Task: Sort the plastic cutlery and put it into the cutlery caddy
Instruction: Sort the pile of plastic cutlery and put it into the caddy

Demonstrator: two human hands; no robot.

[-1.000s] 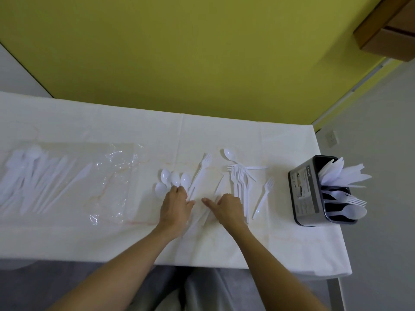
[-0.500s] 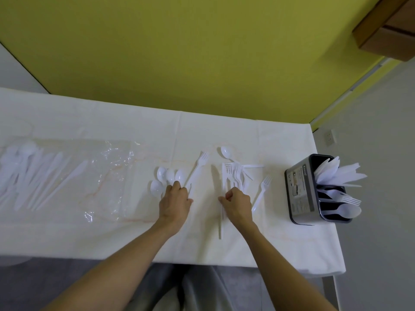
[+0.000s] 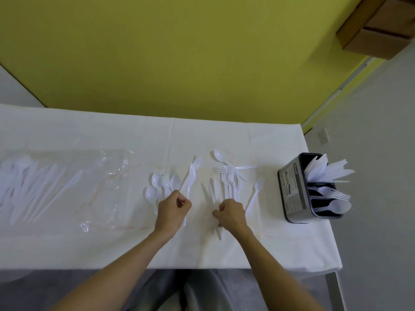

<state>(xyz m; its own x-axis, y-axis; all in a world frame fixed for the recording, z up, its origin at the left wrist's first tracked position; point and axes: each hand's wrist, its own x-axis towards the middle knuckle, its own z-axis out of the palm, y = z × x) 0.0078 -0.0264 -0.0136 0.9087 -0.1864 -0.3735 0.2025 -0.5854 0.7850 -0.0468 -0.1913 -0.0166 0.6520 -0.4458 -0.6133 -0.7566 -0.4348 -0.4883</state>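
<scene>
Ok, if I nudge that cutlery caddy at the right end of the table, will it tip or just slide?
The cutlery caddy looks boxy and squat, so it would probably slide. The knives lean out of its top to the right, so a hard shove might tip it that way. It stands near the table edge, so pushing rightward looks risky.

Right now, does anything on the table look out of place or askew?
Yes. One spoon lies behind the fork bunch, far from the spoon group, and a lone fork lies tilted to the bunch's right.
</scene>
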